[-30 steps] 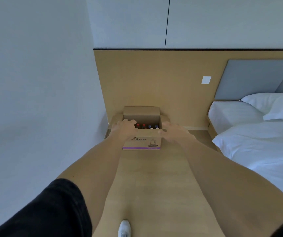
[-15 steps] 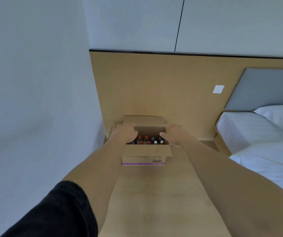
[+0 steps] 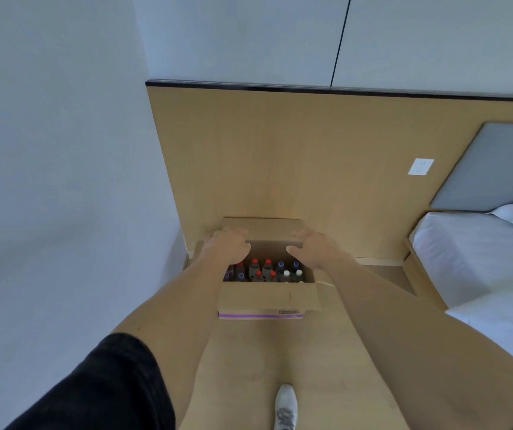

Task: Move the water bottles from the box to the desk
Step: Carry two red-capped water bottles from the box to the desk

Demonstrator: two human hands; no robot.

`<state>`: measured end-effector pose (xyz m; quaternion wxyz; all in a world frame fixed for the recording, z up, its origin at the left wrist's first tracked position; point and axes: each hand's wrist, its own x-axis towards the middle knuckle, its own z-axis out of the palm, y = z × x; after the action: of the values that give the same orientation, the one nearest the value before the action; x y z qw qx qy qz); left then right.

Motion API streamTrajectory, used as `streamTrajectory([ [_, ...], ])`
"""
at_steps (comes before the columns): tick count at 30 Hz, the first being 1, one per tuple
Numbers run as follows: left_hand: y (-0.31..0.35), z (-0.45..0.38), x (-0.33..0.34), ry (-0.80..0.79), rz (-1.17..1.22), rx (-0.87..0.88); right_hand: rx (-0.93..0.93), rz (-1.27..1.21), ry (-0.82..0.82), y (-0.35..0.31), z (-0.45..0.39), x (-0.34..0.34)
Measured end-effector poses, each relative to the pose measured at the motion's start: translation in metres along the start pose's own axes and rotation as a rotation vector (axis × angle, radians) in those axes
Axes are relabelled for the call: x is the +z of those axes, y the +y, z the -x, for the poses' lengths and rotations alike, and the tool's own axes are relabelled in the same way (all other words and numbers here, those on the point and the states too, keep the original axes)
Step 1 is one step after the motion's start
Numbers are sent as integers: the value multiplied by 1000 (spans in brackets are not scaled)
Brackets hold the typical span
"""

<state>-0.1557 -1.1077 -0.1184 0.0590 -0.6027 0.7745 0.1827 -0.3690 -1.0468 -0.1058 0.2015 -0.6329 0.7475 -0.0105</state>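
A cardboard box point(image 3: 267, 297) of plain brown corrugated board sits on the smooth, pale wood floor point(image 3: 249, 361), pushed up against a matte wood-veneer wall panel point(image 3: 280, 156) capped by a dark strip. A purple band runs along the bottom of the box's near face, and its flaps are folded outward, the far flap leaning up against the panel. Inside, the water bottles point(image 3: 264, 271) stand upright and packed together, showing round caps in red, blue and white; their bodies are mostly hidden by the box's near wall.

The left hand point(image 3: 227, 246) is over the box's far-left corner, fingers loosely bent and spread, palm down; whether it touches the flap or a bottle beneath cannot be told. The right hand point(image 3: 311, 248) hovers at the far-right edge of the opening, fingers extended and slightly apart, thumb pointing inward, gripping nothing. A black sleeve point(image 3: 103, 386) covers the left upper arm.

To the right lie a bed point(image 3: 478, 262) with smooth white linen and a grey padded headboard point(image 3: 497, 169). A square white wall socket point(image 3: 421, 166) is set in the panel. A white shoe point(image 3: 286, 408) shows at the bottom.
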Motion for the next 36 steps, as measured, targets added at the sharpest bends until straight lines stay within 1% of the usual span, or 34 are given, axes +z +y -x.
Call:
streamTrajectory([
  [6,18,-100,-6,-23,23,-40,-1,-15,-70,32,-110,-6],
  [12,37,-180,-10,-57,61,-37,-26,-11,-131,57,-195,-11],
  [22,24,-284,5,-132,46,-34,40,-24,-219,65,-289,8],
  [28,4,-354,18,-207,22,30,113,-50,-233,63,-345,24],
  [33,-14,-400,43,-251,29,74,170,-111,-284,57,-383,53],
  [36,-21,-421,64,-306,23,77,191,-122,-322,58,-404,74],
])
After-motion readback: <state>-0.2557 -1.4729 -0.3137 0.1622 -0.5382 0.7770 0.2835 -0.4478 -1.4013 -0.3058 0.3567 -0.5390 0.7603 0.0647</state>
